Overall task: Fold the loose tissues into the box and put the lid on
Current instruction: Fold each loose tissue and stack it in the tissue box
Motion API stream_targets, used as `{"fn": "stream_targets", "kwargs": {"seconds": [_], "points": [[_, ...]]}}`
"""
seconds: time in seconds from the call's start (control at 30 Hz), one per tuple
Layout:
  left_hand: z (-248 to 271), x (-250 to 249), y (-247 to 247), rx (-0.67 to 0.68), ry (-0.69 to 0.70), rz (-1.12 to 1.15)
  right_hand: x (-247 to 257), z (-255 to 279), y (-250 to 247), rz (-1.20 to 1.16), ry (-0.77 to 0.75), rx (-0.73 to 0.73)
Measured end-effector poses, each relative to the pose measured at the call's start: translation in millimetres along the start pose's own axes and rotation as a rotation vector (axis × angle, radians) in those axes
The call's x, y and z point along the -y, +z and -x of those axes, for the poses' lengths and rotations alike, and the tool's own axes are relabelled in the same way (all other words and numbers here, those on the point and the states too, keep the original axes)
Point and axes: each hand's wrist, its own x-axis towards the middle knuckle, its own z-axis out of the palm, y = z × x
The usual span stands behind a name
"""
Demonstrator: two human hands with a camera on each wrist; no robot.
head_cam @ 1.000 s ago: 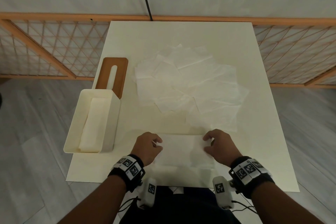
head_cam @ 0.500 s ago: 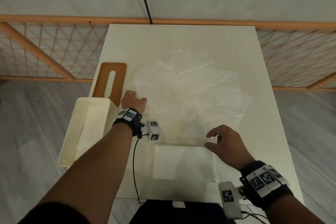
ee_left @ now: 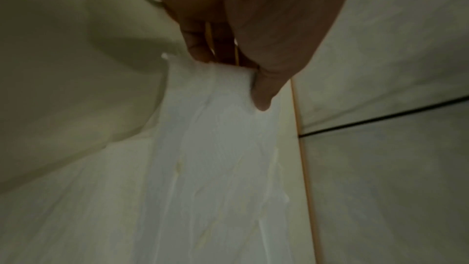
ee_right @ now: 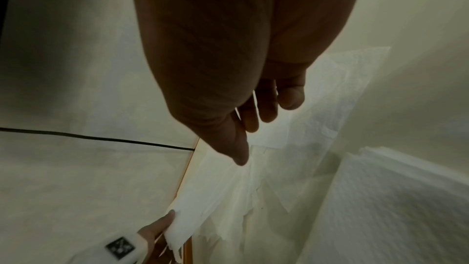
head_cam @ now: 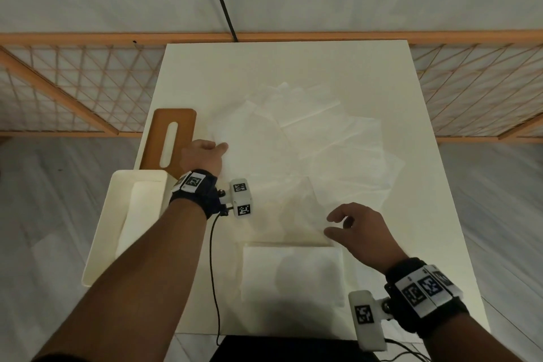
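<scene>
My left hand (head_cam: 202, 156) reaches out toward the left edge of the surface (head_cam: 293, 62), just beside the wooden lid (head_cam: 173, 138). Its grip is closed on the near left corner of a loose tissue (head_cam: 232, 138): the wrist view shows my fingers (ee_left: 200, 51) bunched on top of the sheet's edge and my thumb (ee_left: 266, 87) pressed against it from the side, so the corner is pinched and lifts off the surface.

My right hand (head_cam: 364, 232) hovers low near the front right part of the surface, at the near edge of the spread of loose tissues (head_cam: 338, 150). Its grip is half open, fingers loosely curved and thumb apart from them, and it holds nothing. From the wrist view, my index fingertip (ee_right: 240, 158) lies right at a tissue's edge; I cannot tell whether it touches.

A folded tissue (head_cam: 293, 270) lies flat at the front edge of the surface, just nearer me than my right hand. The open box (head_cam: 100, 238) stands at the front left corner, overhanging the left edge, with white tissue already inside. The lid lies flat behind the box, along the left edge, its slot facing up.
</scene>
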Motion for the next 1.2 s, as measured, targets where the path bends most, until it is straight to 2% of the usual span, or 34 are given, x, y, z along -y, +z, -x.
{"fn": "stream_targets", "kwargs": {"seconds": [0.27, 0.4, 0.47, 0.6, 0.77, 0.83, 0.9, 1.0, 1.13, 1.2], "points": [[28.1, -20.7, -23.2, -0.003, 0.193, 0.102, 17.4, -1.9, 2.9, -0.060, -0.020, 0.009], [44.0, -34.5, -39.6, 0.046, 0.214, 0.189, 26.8, -1.1, 7.3, -0.112, -0.043, 0.012], [57.1, -40.0, -50.3, 0.136, 0.160, 0.328, 31.9, -0.5, 10.6, -0.191, -0.031, 0.023], [90.3, -44.8, -76.4, 0.381, 0.039, 0.582, 45.1, -3.2, 23.1, -0.565, 0.053, 0.124], [128.4, -37.5, -102.4, 0.657, -0.004, 0.910, 75.8, -9.3, 36.1, -0.953, 0.174, 0.392], [137.4, -30.1, -109.1, 0.710, -0.019, 1.042, 89.1, -9.8, 40.2, -1.040, 0.180, 0.490], [144.6, -22.1, -112.9, 0.710, 0.014, 1.120, 101.1, -8.3, 45.1, -1.122, 0.162, 0.588], [155.8, -12.9, -115.2, 0.625, 0.024, 1.151, 116.3, -2.5, 52.3, -1.172, 0.063, 0.669], [157.4, -1.8, -121.6, 0.515, 0.007, 1.048, 128.8, -1.5, 53.9, -1.275, -0.047, 0.522], [156.1, 2.6, -127.3, 0.452, 0.045, 0.934, 130.0, -1.4, 45.7, -1.307, -0.062, 0.426]]}}
